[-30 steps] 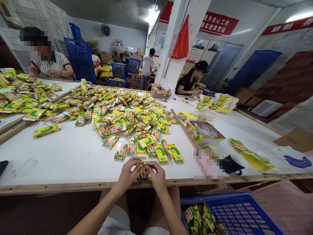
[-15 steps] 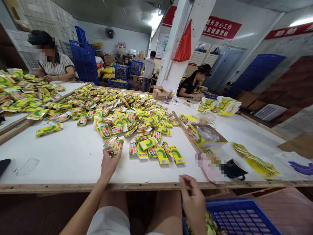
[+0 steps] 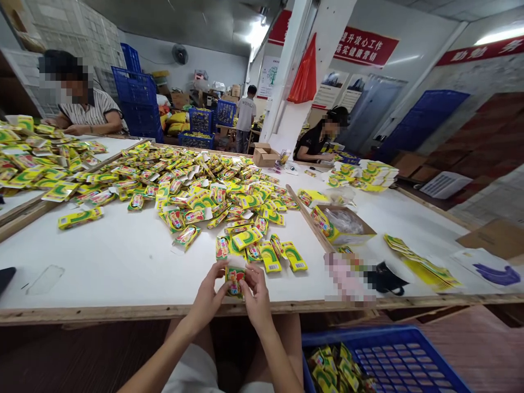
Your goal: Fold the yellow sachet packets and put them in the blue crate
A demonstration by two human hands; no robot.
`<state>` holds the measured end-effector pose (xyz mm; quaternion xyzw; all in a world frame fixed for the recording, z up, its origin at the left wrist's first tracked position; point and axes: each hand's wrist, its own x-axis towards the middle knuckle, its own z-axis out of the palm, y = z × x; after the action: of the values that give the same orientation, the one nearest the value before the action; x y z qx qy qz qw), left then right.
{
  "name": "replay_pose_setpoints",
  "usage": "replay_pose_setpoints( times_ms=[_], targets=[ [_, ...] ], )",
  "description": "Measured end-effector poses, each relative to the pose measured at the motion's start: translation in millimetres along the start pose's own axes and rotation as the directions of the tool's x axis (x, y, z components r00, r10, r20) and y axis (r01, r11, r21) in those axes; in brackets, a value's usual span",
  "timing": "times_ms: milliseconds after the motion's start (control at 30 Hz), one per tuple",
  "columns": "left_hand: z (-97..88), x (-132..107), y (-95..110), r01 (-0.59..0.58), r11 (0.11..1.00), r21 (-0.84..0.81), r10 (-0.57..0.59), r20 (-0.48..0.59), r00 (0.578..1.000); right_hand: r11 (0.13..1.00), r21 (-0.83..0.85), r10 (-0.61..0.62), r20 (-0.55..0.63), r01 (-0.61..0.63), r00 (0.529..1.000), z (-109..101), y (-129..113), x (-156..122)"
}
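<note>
My left hand point(image 3: 207, 297) and my right hand point(image 3: 257, 296) meet at the near edge of the white table point(image 3: 114, 262). Together they pinch one yellow-and-green packet point(image 3: 234, 277) held upright between the fingertips. Just beyond the hands lies a row of similar packets point(image 3: 262, 252), and behind that a big loose heap of them point(image 3: 196, 185) spreads over the middle of the table.
A blue crate point(image 3: 393, 360) with several packets in it stands low at my right. A cardboard box point(image 3: 344, 224), flat yellow cards point(image 3: 421, 262) and a black object point(image 3: 385, 277) lie right. Other people sit at the far left and far right; one stands behind.
My right hand came back up from the blue crate. My left hand brought a packet from the heap to the table edge, where both hands now hold it.
</note>
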<state>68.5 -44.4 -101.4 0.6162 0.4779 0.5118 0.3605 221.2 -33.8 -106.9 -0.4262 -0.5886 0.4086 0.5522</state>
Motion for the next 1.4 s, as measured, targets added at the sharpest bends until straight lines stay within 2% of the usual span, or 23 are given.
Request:
replay_pose_setpoints(
  times_ms=[100,233,567,700,833,900,1033,1200,1400],
  targets=[
    [-6.1,4,1,0.015,0.999,-0.031,-0.013,0.070,0.997,1.000,-0.023,0.004,0.031,-0.003,1.000,-10,2,-6],
    [-3.7,7,3,-0.011,1.000,-0.028,0.015,0.124,0.992,0.997,-0.074,0.000,0.079,0.006,0.997,-18,1,-7],
    [9.5,27,6,-0.015,0.999,-0.033,0.019,0.119,0.993,0.984,-0.177,0.018,0.205,0.019,0.979,-33,-11,22],
    [15.7,25,4,-0.080,0.996,-0.040,0.082,0.073,0.994,0.972,-0.217,-0.060,0.157,0.094,0.986,-31,-6,34],
    [24.7,21,0,-0.069,0.987,-0.144,0.068,-0.010,0.998,0.988,-0.138,-0.061,0.033,0.065,0.998,-28,-3,33],
    [26.1,20,2,-0.071,0.987,-0.142,0.070,-0.012,0.997,0.989,-0.129,-0.069,0.046,0.074,0.997,-29,-5,30],
    [23.5,19,12,-0.093,0.992,-0.087,0.097,0.050,0.994,0.966,-0.208,-0.122,0.146,0.151,0.982,-32,-16,25],
    [23.2,21,21,-0.036,0.991,-0.131,0.039,0.021,0.999,0.959,-0.246,-0.118,0.105,0.141,0.987,-30,-22,25],
    [22.5,29,20,0.064,0.986,-0.156,-0.062,0.021,0.998,0.947,-0.305,-0.077,0.090,0.101,0.993,-29,-20,32]
  ],
)
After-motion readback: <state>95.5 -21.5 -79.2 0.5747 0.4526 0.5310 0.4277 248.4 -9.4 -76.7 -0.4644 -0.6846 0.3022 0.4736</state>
